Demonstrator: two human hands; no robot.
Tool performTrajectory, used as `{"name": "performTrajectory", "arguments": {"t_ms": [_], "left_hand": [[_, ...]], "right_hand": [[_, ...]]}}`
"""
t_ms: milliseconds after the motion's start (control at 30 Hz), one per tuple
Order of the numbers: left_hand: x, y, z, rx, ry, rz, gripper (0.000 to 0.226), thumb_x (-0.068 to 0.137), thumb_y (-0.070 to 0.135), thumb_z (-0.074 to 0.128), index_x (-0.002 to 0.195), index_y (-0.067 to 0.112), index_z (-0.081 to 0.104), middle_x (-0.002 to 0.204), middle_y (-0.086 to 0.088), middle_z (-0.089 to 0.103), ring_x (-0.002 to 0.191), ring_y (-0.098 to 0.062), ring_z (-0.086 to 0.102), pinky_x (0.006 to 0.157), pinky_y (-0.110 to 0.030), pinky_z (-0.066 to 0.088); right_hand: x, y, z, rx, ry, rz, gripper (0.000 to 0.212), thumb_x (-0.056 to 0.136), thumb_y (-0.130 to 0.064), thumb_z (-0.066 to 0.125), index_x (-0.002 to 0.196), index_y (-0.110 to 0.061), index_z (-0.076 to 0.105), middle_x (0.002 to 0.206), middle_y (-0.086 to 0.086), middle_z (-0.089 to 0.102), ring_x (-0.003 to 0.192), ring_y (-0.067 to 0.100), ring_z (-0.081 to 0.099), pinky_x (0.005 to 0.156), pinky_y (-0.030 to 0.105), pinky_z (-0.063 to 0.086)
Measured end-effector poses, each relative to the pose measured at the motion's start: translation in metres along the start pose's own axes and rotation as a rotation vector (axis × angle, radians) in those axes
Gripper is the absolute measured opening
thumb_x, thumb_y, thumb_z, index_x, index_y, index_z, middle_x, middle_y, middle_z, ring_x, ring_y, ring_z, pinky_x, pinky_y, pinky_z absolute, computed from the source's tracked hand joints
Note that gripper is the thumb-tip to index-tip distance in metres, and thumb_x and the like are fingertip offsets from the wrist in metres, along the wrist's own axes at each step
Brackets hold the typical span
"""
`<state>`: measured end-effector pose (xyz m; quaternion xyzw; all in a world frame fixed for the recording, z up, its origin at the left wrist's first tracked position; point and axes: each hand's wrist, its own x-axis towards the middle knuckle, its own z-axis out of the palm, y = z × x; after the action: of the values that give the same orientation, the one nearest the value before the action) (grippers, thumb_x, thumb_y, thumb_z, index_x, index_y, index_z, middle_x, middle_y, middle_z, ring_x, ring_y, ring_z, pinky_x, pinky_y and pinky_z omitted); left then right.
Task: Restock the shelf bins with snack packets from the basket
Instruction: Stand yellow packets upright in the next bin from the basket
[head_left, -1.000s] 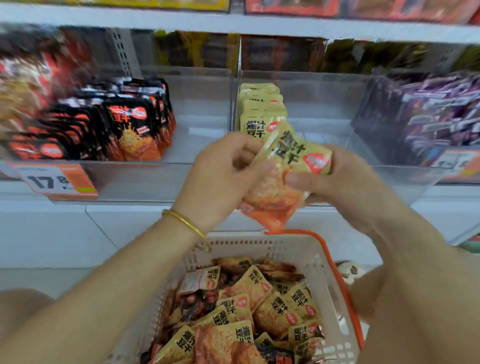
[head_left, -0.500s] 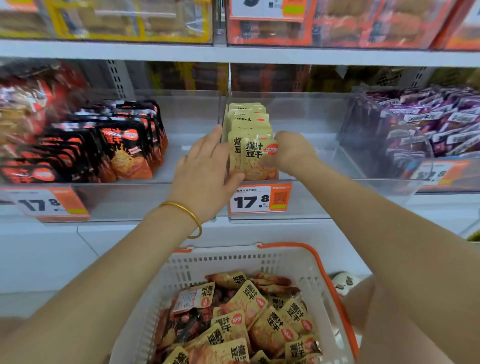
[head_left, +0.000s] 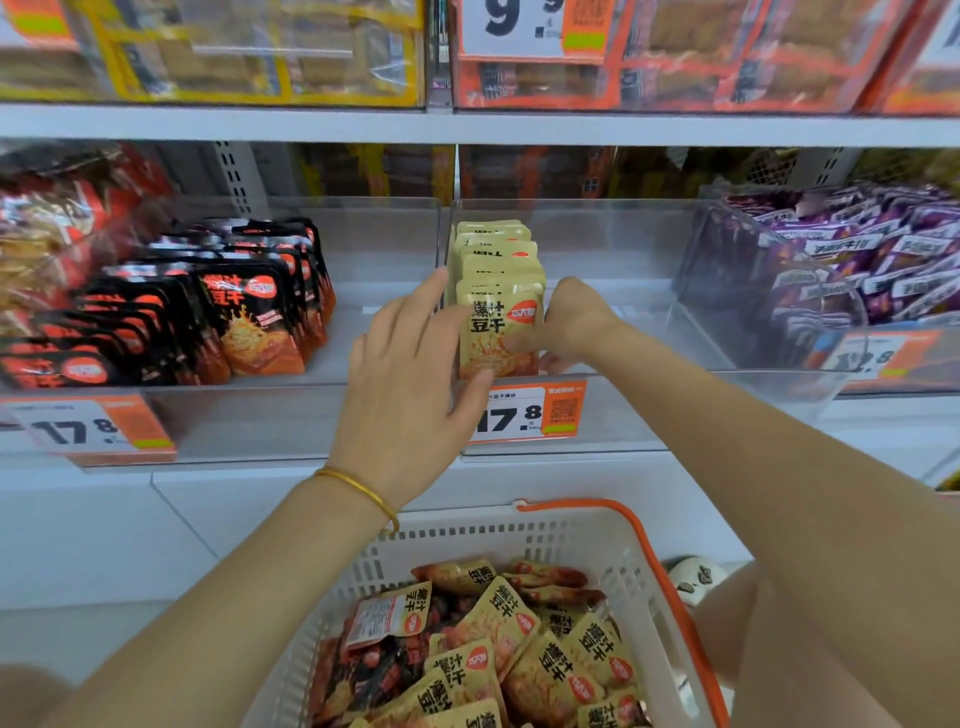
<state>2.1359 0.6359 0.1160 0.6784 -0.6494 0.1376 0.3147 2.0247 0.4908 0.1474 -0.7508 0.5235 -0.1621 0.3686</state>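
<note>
Plainly, the yellow packet (head_left: 498, 332) stood at the front of the clear bin (head_left: 623, 415), the left hand (head_left: 410, 374) touching its left edge with straight fingers (head_left: 421, 301), the right hand (head_left: 574, 322) grasping its right edge, the basket (head_left: 467, 530) below the bin.

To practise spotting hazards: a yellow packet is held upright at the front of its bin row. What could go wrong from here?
1. The front yellow packet is steadied upright by the left grip and right grip; let go, it may tip forward.
2. The yellow row fills just the bin's left side and could lean into the bare right side.
3. The basket mixes loose yellow packets and dark packets; one could get misfiled.
</note>
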Motion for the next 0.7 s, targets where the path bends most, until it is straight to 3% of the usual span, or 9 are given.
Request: {"name": "performTrajectory", "arguments": {"t_ms": [100, 200, 300, 400, 500, 600, 700], "left_hand": [[-0.018, 0.005, -0.001, -0.049, 0.056, 0.048, 0.043, 0.085, 0.033, 0.048, 0.121, 0.011, 0.054, 0.142, -0.007, 0.041, 0.122, -0.026, 0.039, 0.098, -0.04, 0.033], [-0.048, 0.006, 0.004, -0.118, 0.063, 0.116, 0.037, 0.086, 0.024, 0.05, 0.119, 0.008, 0.056, 0.134, -0.007, 0.046, 0.117, -0.025, 0.043, 0.099, -0.035, 0.033], [-0.087, -0.008, 0.029, -0.141, -0.18, 0.179, 0.032, 0.084, 0.021, 0.049, 0.113, 0.012, 0.059, 0.131, -0.005, 0.051, 0.111, -0.023, 0.047, 0.095, -0.035, 0.039], [-0.117, -0.018, 0.057, -0.091, -0.515, 0.145, 0.029, 0.084, 0.025, 0.045, 0.109, 0.02, 0.057, 0.134, -0.004, 0.049, 0.112, -0.023, 0.046, 0.093, -0.043, 0.046], [-0.13, -0.019, 0.069, -0.13, -0.706, 0.074, 0.029, 0.093, 0.023, 0.049, 0.121, 0.023, 0.056, 0.147, 0.001, 0.033, 0.133, -0.019, 0.032, 0.111, -0.032, 0.027], [-0.131, -0.021, 0.073, -0.126, -0.688, 0.093, 0.03, 0.093, 0.022, 0.05, 0.123, 0.021, 0.056, 0.148, -0.001, 0.032, 0.135, -0.021, 0.031, 0.112, -0.032, 0.025], [-0.131, -0.025, 0.073, -0.124, -0.718, 0.027, 0.032, 0.095, 0.025, 0.046, 0.126, 0.024, 0.053, 0.151, 0.002, 0.027, 0.137, -0.018, 0.025, 0.114, -0.034, 0.025]], "right_hand": [[-0.021, -0.006, -0.009, -0.186, 0.161, -0.085, 0.048, 0.077, -0.03, 0.077, 0.097, -0.011, 0.039, 0.082, 0.0, 0.048, 0.085, 0.024, 0.054, 0.069, 0.036, 0.043], [-0.072, -0.003, -0.023, -0.204, 0.349, -0.304, 0.035, 0.081, -0.029, 0.073, 0.092, -0.014, 0.043, 0.074, -0.006, 0.049, 0.074, 0.019, 0.055, 0.061, 0.031, 0.042], [-0.106, 0.027, 0.0, -0.212, 0.121, -0.377, 0.018, 0.082, -0.022, 0.07, 0.082, -0.018, 0.052, 0.073, -0.006, 0.055, 0.069, 0.017, 0.057, 0.062, 0.031, 0.047], [-0.094, 0.085, 0.066, -0.641, -0.334, -0.258, 0.013, 0.087, -0.027, 0.062, 0.093, -0.016, 0.058, 0.086, -0.003, 0.055, 0.082, 0.019, 0.054, 0.072, 0.032, 0.048], [-0.076, 0.158, 0.126, -0.814, -0.692, -0.096, 0.019, 0.088, -0.026, 0.063, 0.091, -0.007, 0.059, 0.086, 0.003, 0.058, 0.078, 0.019, 0.057, 0.071, 0.03, 0.047], [-0.076, 0.207, 0.15, -0.903, -0.73, 0.022, 0.033, 0.088, -0.03, 0.064, 0.108, -0.004, 0.06, 0.103, 0.007, 0.065, 0.094, 0.025, 0.062, 0.067, 0.033, 0.05], [-0.078, 0.222, 0.165, -0.886, -0.683, 0.02, 0.014, 0.09, -0.013, 0.057, 0.1, -0.006, 0.062, 0.098, 0.007, 0.066, 0.084, 0.025, 0.062, 0.062, 0.033, 0.051]]}}
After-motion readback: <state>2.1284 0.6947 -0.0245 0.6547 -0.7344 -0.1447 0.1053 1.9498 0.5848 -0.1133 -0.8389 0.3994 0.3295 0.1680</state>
